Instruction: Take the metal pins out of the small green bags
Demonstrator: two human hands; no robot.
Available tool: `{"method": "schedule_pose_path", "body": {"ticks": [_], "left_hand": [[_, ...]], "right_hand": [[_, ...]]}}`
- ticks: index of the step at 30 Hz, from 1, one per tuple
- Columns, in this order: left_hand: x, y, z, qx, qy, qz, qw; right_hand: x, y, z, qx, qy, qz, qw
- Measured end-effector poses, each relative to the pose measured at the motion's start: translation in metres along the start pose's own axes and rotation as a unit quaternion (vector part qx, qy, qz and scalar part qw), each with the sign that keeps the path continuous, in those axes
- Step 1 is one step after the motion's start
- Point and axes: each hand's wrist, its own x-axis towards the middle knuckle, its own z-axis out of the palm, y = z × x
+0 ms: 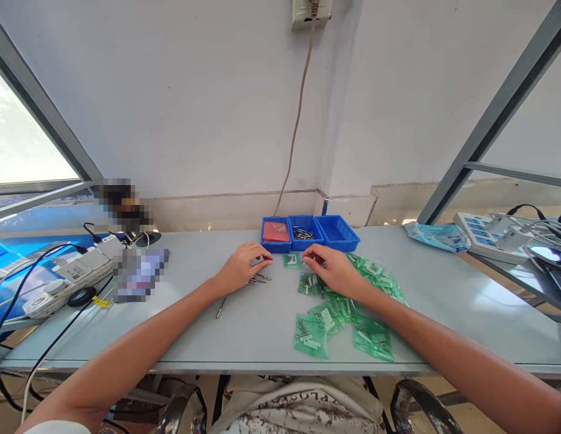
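Note:
My left hand (pixel 244 265) hovers just above the table with its fingers curled and thumb drawn in to them; whether anything is between the tips is hidden. Several thin metal pins (pixel 260 278) lie beneath it, and a single pin (pixel 221 308) lies nearer me. Between my hands is a small green plastic bag (pixel 290 260) with metal pieces inside. My right hand (pixel 332 268) has thumb and fingers pinched at that bag's right edge; what they hold is too small to make out. More green bags of pins (pixel 311 335) are spread under and around my right forearm.
Three joined blue bins stand by the wall: one with a red packet (pixel 275 231), one with metal pins (pixel 302 233), and a right-hand bin (pixel 338 233). Power strips (pixel 75 271) and cables lie left; a blue-white packet (pixel 437 236) and another power strip (pixel 490 238) lie right.

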Motion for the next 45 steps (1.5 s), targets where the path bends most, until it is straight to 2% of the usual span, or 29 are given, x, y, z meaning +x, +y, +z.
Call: {"method": "schedule_pose_path", "body": {"ticks": [7,13,20,28,45], "left_hand": [[0.0,-0.002,0.002,-0.003,-0.005,-0.042,0.999],[-0.001,-0.006,0.004,0.002,0.002,-0.062,0.998],[0.0,0.0,0.002,-0.01,0.002,-0.099,0.995],[0.001,-0.001,0.002,-0.082,0.0,-0.136,0.987],[0.001,-0.005,0.003,-0.107,-0.007,-0.136,0.985]], "right_hand": [[-0.001,-0.003,-0.003,-0.018,-0.014,0.01,1.0],[0.0,0.004,0.001,-0.045,-0.021,-0.019,0.999],[-0.001,0.008,0.002,-0.067,-0.038,-0.017,0.997],[-0.001,0.011,0.002,-0.087,-0.045,-0.028,0.995],[-0.001,0.009,0.002,-0.085,-0.064,-0.025,0.994]]}}
